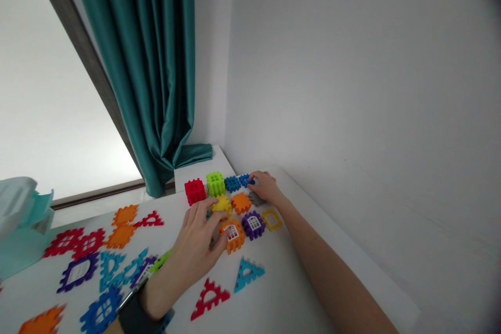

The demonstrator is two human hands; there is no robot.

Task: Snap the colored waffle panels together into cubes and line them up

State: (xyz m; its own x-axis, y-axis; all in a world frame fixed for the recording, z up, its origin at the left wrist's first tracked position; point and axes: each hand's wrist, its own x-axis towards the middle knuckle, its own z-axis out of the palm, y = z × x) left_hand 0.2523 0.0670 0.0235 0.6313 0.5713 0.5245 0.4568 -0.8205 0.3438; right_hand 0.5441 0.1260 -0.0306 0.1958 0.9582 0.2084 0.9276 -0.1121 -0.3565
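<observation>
My left hand (199, 232) has its thumb and fingers around an orange window tile (231, 235), and its fingertips are close to a yellow plastic tile (222, 205). My right hand (264, 188) presses its fingertips on a blue tile (246, 180) at the far end of the group. Beside it are a blue waffle block (232, 183), a lime waffle cube (215, 183) and a red waffle cube (194, 191). A purple window tile (253, 225), a small yellow window tile (271, 219) and an orange tile (240, 202) lie between my hands.
A white table (282, 292) runs along a white wall (352, 88). Several loose red, orange, blue and teal tiles lie to the left, with a teal triangle (248, 274) near my hands. A teal-and-white package (19, 219) sits at the left edge, below a teal curtain (146, 62).
</observation>
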